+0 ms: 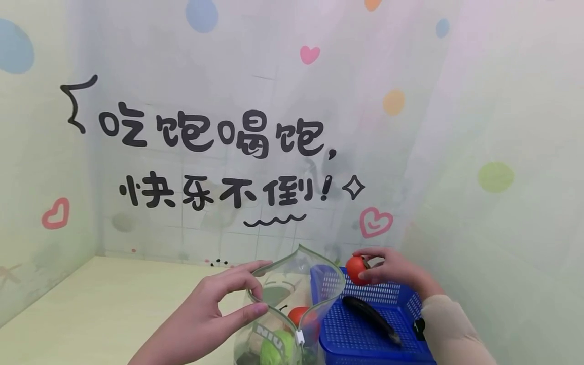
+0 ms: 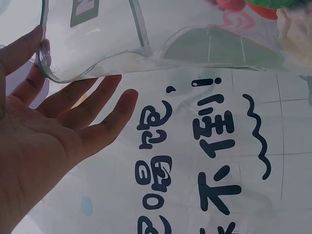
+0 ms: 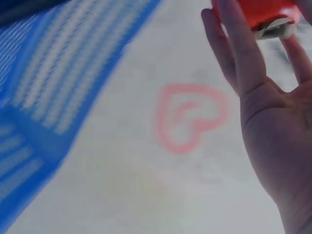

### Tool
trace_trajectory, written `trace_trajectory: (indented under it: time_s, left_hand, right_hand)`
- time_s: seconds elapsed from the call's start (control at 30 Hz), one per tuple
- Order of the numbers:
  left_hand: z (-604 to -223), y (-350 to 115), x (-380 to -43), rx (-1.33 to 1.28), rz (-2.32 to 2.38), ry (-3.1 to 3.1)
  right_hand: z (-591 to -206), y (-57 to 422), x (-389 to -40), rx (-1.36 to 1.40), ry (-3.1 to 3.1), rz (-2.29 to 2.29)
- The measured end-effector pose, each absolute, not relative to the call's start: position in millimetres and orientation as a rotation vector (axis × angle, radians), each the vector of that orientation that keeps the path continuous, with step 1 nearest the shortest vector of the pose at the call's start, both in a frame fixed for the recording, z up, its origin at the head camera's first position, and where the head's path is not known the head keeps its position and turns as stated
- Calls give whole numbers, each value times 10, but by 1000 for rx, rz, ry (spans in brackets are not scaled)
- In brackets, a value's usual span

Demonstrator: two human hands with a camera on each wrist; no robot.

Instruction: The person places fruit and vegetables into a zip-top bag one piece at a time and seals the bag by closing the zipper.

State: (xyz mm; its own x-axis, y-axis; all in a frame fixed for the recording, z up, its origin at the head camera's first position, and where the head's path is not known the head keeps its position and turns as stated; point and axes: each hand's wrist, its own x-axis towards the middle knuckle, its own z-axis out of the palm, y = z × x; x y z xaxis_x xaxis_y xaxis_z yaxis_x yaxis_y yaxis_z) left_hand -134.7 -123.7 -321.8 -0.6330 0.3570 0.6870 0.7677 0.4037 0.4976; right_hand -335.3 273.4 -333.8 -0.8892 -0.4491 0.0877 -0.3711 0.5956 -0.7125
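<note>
My left hand [image 1: 205,306] holds the rim of a clear zip bag [image 1: 269,337] between thumb and fingers, and the bag's mouth stands wide. Through its wall show a red fruit [image 1: 297,315] and a pale green round vegetable [image 1: 275,350]. My right hand [image 1: 394,268] grips an orange-red persimmon [image 1: 355,270] by its sides, with the leafy cap turned toward the palm. It is held up over the far part of a blue basket [image 1: 335,337], to the right of the bag's mouth. In the right wrist view the persimmon [image 3: 265,10] is cut off by the top edge.
A dark eggplant [image 1: 371,319] lies in the blue basket, close beside the bag. The pale tabletop [image 1: 105,304] stretches to the left. Behind it hangs a printed backdrop [image 1: 219,66] with dark lettering, hearts and coloured dots, continuing along both sides.
</note>
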Motion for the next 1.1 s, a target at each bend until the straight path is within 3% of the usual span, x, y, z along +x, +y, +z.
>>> trace_trajectory:
  time_s: [0.13, 0.4, 0.63, 0.77, 1.1]
  left_hand:
    - [-3222, -1239, -1349, -959, -1135, -2183]
    - [-3216, -1248, -1329, -956, -1121, -2190]
    - [-3216, -1228, -1326, -967, -1148, -2191]
    - [-3210, -1231, -1325, -973, -1167, -2196]
    - [-3212, -1246, -1296, -992, -1170, -2194]
  right_hand:
    - [-3200, 2527, -2974, -928, 2722, -1258]
    - [-3214, 2280, -2224, -1653, 2464, -1726]
    - [-3253, 2173, -1867, -1676, 2369, -2110]
    - [-3187, 2006, -1786, -1828, 2310, -2196]
    - [-3095, 1378, -1521, -1992, 2787, -1811]
